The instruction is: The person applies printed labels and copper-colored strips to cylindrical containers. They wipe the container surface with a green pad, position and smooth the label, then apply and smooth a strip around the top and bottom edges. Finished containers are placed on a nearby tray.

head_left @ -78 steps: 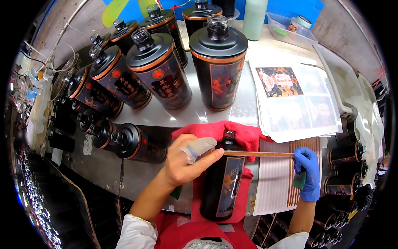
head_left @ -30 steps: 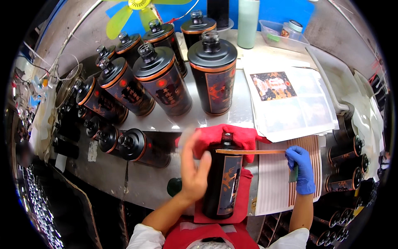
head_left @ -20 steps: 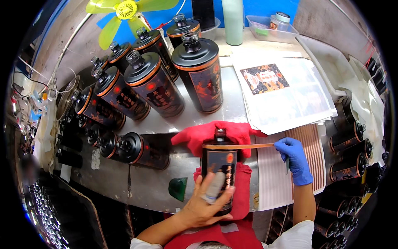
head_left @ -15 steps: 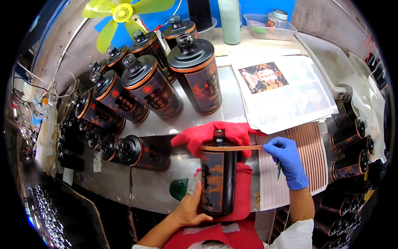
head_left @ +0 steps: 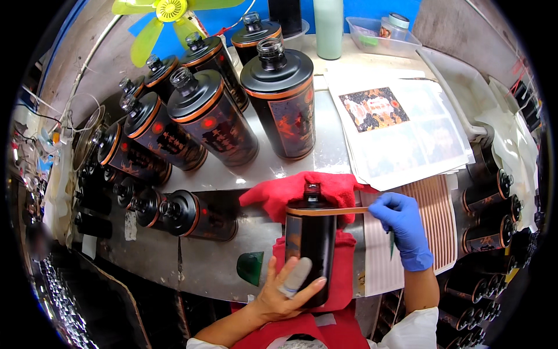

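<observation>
A black bottle (head_left: pixel 317 244) with a clear glass neck stands over a red cloth (head_left: pixel 344 256) in front of me. My left hand (head_left: pixel 283 294) holds its lower side, fingers spread across it, one finger wrapped in a white cover. My right hand (head_left: pixel 401 224), in a blue glove, pinches the free end of a narrow orange-brown strip (head_left: pixel 351 211). The strip's other part lies around the bottle just below its shoulder, and the free length is stretched out to the right. A thin dark-green pointed tool (head_left: pixel 391 241) sticks down from the gloved hand.
Several decorated bottles (head_left: pixel 215 131) stand at the back left, others (head_left: pixel 200 218) below them. A striped sheet (head_left: pixel 418 232) of strips lies right, under printed sheets (head_left: pixel 407 139). A green flat piece (head_left: pixel 250 267) lies left. A yellow-green fan (head_left: pixel 171 10) is behind; more bottles (head_left: pixel 488 232) stand right.
The bottle has turned, so its decorated panel now shows only at the left edge. My left hand has shifted from its left side across its lower front. The right hand still stretches the strip.
</observation>
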The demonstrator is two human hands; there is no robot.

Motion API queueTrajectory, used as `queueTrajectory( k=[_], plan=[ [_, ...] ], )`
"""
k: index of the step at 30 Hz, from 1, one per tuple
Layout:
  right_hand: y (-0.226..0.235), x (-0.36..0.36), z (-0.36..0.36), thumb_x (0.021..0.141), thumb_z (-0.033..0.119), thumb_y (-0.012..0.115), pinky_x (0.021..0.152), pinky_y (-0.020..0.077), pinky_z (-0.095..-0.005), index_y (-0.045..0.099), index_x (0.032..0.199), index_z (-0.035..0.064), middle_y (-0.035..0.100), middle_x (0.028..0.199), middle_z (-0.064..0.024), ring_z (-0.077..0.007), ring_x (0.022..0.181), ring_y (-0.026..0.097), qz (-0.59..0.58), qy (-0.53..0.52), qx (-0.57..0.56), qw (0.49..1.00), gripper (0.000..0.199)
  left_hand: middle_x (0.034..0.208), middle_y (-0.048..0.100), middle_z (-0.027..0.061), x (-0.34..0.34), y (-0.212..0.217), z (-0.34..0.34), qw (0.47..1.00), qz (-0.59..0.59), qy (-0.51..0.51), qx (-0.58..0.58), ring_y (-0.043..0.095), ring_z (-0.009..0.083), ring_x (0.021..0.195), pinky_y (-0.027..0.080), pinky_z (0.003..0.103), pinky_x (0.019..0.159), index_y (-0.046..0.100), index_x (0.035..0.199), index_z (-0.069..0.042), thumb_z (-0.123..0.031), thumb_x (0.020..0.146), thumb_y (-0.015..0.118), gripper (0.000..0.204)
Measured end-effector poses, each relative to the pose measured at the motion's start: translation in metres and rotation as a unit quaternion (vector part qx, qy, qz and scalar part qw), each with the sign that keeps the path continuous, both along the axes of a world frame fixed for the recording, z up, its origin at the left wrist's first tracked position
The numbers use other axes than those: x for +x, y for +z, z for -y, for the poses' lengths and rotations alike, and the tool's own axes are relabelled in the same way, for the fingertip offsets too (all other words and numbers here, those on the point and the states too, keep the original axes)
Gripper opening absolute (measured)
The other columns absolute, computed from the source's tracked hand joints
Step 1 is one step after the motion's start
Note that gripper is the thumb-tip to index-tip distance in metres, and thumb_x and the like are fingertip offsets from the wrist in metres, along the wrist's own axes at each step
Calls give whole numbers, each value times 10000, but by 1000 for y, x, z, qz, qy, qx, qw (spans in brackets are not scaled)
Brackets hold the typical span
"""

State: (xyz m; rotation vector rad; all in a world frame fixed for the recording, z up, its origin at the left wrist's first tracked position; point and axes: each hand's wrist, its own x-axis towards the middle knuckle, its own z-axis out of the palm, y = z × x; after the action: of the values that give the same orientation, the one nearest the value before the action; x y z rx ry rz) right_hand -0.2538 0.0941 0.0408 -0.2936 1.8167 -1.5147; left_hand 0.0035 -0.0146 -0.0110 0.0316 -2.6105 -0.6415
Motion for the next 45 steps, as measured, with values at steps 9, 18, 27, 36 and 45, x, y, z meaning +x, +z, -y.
queueTrajectory(
  k=[9, 18, 27, 36, 45],
  plan=[
    [11, 25, 31, 764, 176, 733, 490, 370, -167, 660, 771, 42, 570, 646, 32, -19, 562, 489, 35, 51, 2, 998, 153, 1331, 332, 373, 10, -3, 5, 987, -87, 26, 133, 312, 440, 1300, 167, 583, 1054, 345, 1349, -90, -552, 642, 748, 936],
    [1, 34, 41, 770, 181, 730, 503, 367, -171, 659, 782, 26, 593, 688, 24, -10, 565, 469, -54, 59, -19, 997, 172, 1401, 187, 368, -5, -17, 4, 969, -73, -36, 232, 227, 500, 1301, 187, 569, 1053, 454, 1306, -126, -487, 673, 757, 789],
    [5, 37, 46, 771, 151, 722, 508, 354, -174, 658, 785, 37, 574, 698, 38, -3, 559, 439, -82, 73, -15, 994, 131, 1432, 164, 332, -5, 19, -3, 995, 22, 10, 97, 153, 453, 1321, 57, 616, 1025, 498, 1294, -124, -606, 672, 682, 808],
    [-1, 34, 45, 773, 159, 715, 506, 350, -172, 654, 774, 42, 579, 685, 37, -3, 556, 440, -75, 54, -9, 996, 132, 1452, 96, 318, -13, 2, 13, 981, 4, -44, 187, 95, 459, 1350, 50, 553, 1067, 373, 1371, -102, -615, 656, 700, 939],
    [-18, 25, 17, 814, 227, 668, 442, 338, -192, 630, 784, 39, 578, 691, -9, -44, 488, 440, 77, -63, -50, 994, 194, 1407, 275, 194, -33, 24, 34, 790, -111, 147, 584, 288, 239, 1303, 183, 352, 1083, 263, 1381, 48, -155, 860, 561, 633]
  ],
)
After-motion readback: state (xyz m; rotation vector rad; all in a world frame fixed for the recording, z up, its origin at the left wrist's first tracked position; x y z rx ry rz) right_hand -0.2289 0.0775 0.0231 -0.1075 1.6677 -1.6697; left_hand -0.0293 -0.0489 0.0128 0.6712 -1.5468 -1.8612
